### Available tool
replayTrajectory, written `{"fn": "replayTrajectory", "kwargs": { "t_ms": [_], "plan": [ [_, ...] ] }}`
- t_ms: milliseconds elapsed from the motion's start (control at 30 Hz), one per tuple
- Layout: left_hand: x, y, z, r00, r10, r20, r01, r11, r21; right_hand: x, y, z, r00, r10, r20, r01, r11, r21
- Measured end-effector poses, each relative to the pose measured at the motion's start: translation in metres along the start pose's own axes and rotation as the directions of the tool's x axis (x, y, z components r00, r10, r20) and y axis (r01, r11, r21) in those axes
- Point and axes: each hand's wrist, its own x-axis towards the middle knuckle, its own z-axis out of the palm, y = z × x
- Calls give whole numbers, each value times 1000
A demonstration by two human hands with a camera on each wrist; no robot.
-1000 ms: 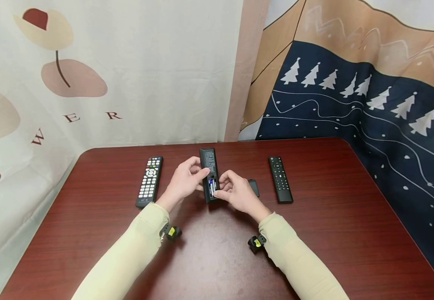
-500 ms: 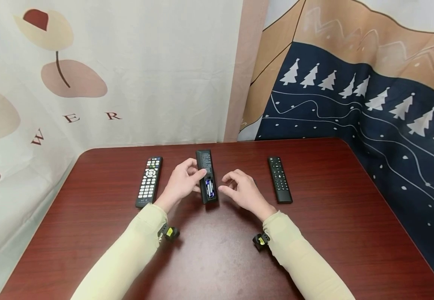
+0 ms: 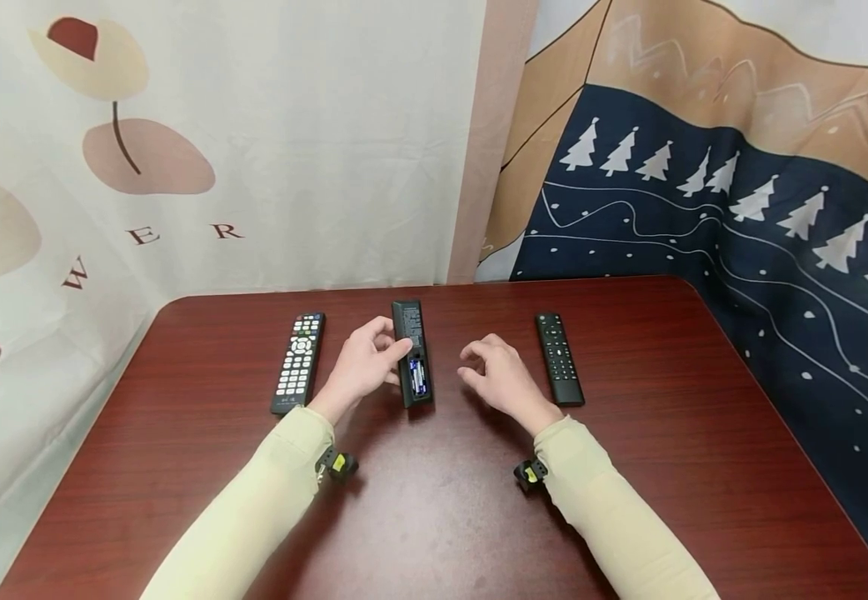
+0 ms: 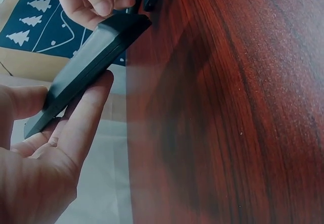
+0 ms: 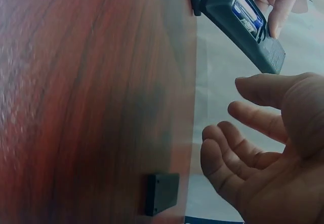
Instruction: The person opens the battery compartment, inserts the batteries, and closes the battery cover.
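My left hand (image 3: 360, 367) holds a black remote control (image 3: 408, 323) between thumb and fingers, raised off the table with its back facing up. Its battery compartment is uncovered, and blue-and-silver batteries (image 3: 418, 377) lie inside. To the right, apart from the remote, my right hand (image 3: 505, 379) hovers with loosely bent fingers and nothing in them. Below that hand, the right wrist view shows a small black battery cover (image 5: 163, 193) on the tabletop; in the head view the right hand hides it.
A black remote with white buttons (image 3: 297, 362) lies to the left on the dark red wooden table (image 3: 434, 517). Another, slimmer black remote (image 3: 560, 360) lies to the right. Printed curtains (image 3: 314, 150) hang behind the table.
My right hand has left the remote's battery compartment and moved right, over the battery cover. The left hand has shifted the remote slightly to the left.
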Motion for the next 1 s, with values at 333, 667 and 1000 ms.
{"fn": "replayTrajectory", "kwargs": {
  "t_ms": [333, 667, 1000],
  "plan": [
    [-1, 1, -1, 1000, -14, 6, 14, 999, 34, 1, 3, -8, 997, 76, -29, -78, 994, -81],
    [0, 1, -2, 1000, -22, 10, 21, 999, 29, 0, 12, -13, 985, 168, -40, -173, 966, -194],
    [0, -1, -1, 1000, -16, 8, 16, 1000, 27, -3, 24, -9, 974, 217, -60, -225, 950, -219]
  ]
}}
